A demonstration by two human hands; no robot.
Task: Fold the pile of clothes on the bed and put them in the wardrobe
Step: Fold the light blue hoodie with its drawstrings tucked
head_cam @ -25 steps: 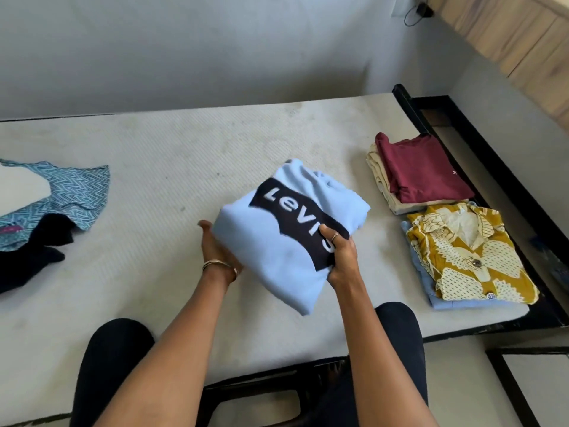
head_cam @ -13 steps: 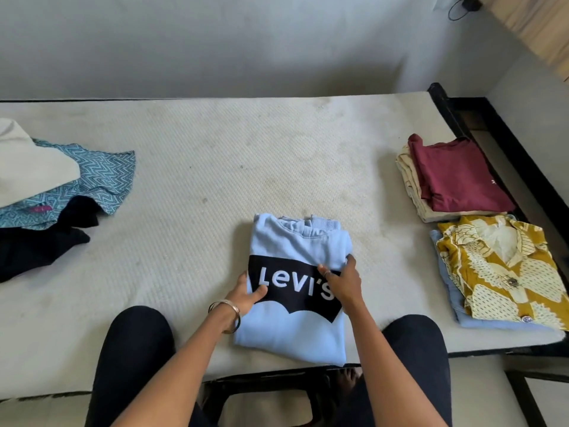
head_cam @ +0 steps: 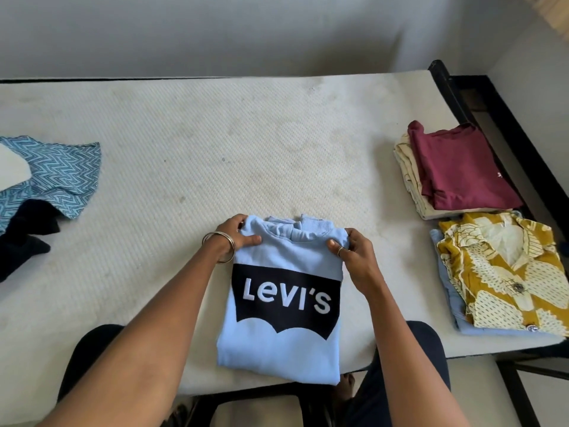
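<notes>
Pinching sweatshirt (head_cam: 283, 343) shoulders, left hand (head_cam: 238, 235) and right hand (head_cam: 354, 254), likely squaring the fold on mattress (head_cam: 184, 155).

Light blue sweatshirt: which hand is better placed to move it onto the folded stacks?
Right, probably. The right hand grips the light blue sweatshirt on the corner nearer the folded stacks; the left hand grips the far corner.

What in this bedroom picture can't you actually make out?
- Wardrobe: head view, out of frame.
- Maroon top: small white mark, too tiny to read.
- Pale blue garment: mostly covered by the yellow shirt.
- Pile: cut by the left edge.
- Fingers of both hands: tucked behind the sweatshirt.
</notes>
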